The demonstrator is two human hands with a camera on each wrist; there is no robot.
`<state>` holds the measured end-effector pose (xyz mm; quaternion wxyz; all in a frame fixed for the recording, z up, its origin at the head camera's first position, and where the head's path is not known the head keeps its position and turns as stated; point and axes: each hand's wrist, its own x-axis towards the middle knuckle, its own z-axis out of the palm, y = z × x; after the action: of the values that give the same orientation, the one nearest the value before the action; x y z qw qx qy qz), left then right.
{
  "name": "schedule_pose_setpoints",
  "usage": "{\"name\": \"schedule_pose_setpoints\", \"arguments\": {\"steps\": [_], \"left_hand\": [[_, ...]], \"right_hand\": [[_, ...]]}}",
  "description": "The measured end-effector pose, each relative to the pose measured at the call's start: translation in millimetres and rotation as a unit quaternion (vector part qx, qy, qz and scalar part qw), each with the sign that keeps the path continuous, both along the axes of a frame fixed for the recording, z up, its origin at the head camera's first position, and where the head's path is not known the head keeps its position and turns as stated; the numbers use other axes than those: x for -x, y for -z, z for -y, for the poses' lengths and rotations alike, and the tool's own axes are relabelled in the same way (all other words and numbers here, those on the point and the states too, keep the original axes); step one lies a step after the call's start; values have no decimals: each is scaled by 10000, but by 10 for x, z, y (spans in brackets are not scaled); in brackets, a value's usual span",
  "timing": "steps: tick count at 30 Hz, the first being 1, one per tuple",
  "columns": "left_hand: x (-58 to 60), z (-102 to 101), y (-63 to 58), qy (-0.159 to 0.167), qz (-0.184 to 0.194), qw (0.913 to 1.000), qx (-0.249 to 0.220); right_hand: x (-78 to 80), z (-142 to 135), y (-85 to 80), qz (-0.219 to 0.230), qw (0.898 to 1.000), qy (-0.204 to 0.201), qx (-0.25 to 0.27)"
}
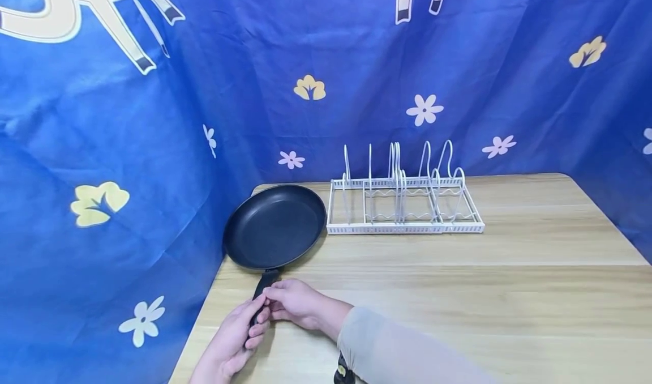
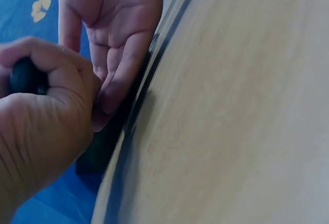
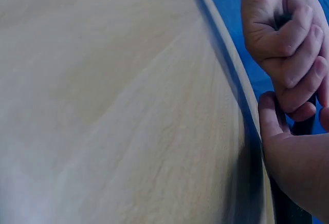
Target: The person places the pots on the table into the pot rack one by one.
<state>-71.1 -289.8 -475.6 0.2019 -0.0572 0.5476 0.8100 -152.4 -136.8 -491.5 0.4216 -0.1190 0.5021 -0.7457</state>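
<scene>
- left hand [image 1: 236, 333]: wrapped round the black handle [image 1: 267, 282] of a frying pan [image 1: 275, 227], grasping it with the thumb along the top and the fingers curled around.
- right hand [image 1: 297, 304]: at the same handle, touching the left hand – the left wrist view shows its palm, but whether it grips the handle i cannot tell.
- frying pan: dark inside, at the left end of the worktop [image 1: 509, 299], its handle pointing toward the person; whether its base rests on the wood is hidden.
- white wire rack [image 1: 384, 229]: just to the right of the pan, near the worktop's back edge, with upright loops standing along it.
- pale sleeve [image 1: 392, 344]: covers the right forearm.
- blue cloth [image 1: 254, 61]: behind and to both sides – printed with white and yellow flowers.
</scene>
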Motion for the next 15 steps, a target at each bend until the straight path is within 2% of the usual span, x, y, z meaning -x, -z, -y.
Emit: {"name": "schedule_pose_setpoints", "arguments": {"steps": [3,8,11,15], "left_hand": [[-6,-83,-1,-362,-47,9970,683],[-36,-244,45,-1065,190,9836,1446],[-43,-304,39,-1249,271,9773,1691],[-25,-323,-28,-1332,232,9727,1886]], "right_hand": [[22,18,-3,294,9994,167,84],[32,4,38,545,9973,497,-10],[29,12,49,461,9969,626,-136],[60,36,8,280,9975,626,-170]]}}
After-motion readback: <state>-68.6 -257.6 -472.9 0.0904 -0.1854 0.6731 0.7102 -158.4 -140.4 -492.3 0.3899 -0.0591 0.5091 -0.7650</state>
